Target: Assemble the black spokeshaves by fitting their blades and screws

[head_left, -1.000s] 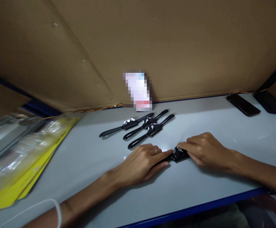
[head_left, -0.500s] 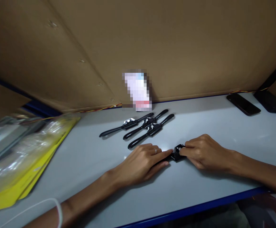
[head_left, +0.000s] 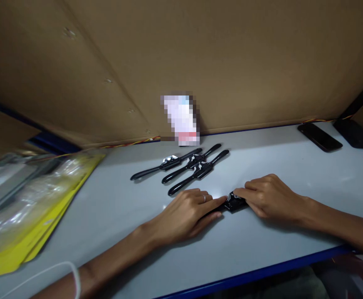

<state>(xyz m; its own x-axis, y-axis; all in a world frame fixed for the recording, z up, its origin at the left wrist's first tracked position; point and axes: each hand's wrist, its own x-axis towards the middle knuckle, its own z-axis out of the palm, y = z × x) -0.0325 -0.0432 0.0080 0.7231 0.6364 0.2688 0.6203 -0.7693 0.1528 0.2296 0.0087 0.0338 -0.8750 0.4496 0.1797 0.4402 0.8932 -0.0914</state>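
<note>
A black spokeshave [head_left: 235, 204] lies on the grey table in front of me, partly covered by both hands. My left hand [head_left: 193, 209] is closed over its left handle, index finger stretched toward the metal body. With bent fingers, my right hand [head_left: 267, 197] grips at the body's right side, the fingertips at the silvery blade and screw; its right handle is hidden. Just beyond lie three more black spokeshaves side by side: a near one [head_left: 200, 171], a middle one [head_left: 190, 163] and a far one [head_left: 167, 163], each with a shiny blade part.
Plastic packets and yellow sheets [head_left: 44, 232] cover the table's left side. A dark phone [head_left: 320, 137] and a black flat object [head_left: 356, 133] lie at the back right. A blurred-out upright item [head_left: 183, 118] leans on the cardboard wall [head_left: 246, 62]. A white cable [head_left: 72, 265] crosses my left forearm.
A silvery blade now shows on the spokeshave's body under my right fingertips, which have shifted slightly left. My left hand stays in place.
</note>
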